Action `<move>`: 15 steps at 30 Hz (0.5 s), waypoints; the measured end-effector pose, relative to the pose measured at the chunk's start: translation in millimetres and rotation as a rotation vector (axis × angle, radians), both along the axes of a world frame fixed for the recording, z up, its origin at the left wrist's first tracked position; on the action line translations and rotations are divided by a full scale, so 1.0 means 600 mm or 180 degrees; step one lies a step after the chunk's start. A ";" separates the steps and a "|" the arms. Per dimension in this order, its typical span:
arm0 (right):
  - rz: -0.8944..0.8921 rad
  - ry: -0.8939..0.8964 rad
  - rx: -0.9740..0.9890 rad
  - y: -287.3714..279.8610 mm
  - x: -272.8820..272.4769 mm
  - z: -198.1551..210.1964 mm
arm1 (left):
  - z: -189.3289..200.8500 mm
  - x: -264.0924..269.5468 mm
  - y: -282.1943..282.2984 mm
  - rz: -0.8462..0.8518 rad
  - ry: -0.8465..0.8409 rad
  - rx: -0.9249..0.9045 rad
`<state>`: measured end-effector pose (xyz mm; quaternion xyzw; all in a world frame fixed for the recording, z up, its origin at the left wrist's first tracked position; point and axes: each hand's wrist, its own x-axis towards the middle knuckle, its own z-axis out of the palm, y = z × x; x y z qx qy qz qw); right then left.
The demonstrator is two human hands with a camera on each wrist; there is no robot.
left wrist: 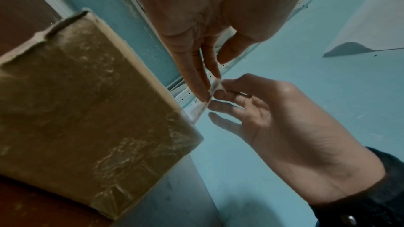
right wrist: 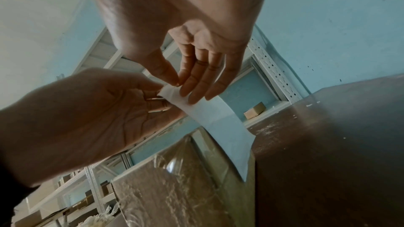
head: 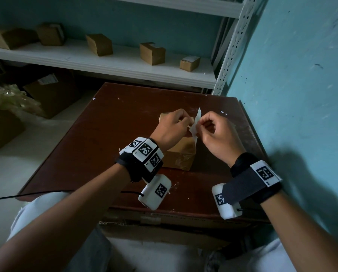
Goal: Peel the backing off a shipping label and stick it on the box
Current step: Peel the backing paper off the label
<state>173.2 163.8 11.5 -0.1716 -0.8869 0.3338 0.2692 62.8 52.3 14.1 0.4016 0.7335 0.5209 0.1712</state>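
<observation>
A brown cardboard box [head: 180,157], wrapped in clear tape, stands on the dark wooden table [head: 97,146]; it also shows in both wrist views [left wrist: 87,110] [right wrist: 186,187]. Just above it both hands hold a white shipping label [head: 196,124] upright. My left hand [head: 185,123] pinches the label's upper corner from the left and my right hand [head: 200,125] pinches the same corner from the right. In the right wrist view the label [right wrist: 218,123] hangs as a long curved strip down to the box's far edge. I cannot tell whether label and backing have come apart.
A white metal shelf [head: 109,63] behind the table carries several small cardboard boxes [head: 152,53]. A blue wall [head: 291,85] runs close along the table's right side. Larger cartons [head: 52,91] and crumpled plastic [head: 9,99] lie on the floor at left.
</observation>
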 end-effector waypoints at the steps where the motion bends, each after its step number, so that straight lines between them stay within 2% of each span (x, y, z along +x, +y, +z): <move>1: 0.0042 0.0004 0.0046 -0.001 0.000 0.001 | 0.000 0.000 0.000 -0.0003 -0.0080 0.0012; 6: 0.0084 -0.0012 0.0128 -0.004 0.000 0.003 | -0.004 -0.001 -0.002 -0.0092 -0.0001 0.0099; 15: 0.0037 -0.0122 0.0072 -0.004 -0.002 -0.002 | -0.016 -0.007 0.000 -0.0089 0.0741 0.0171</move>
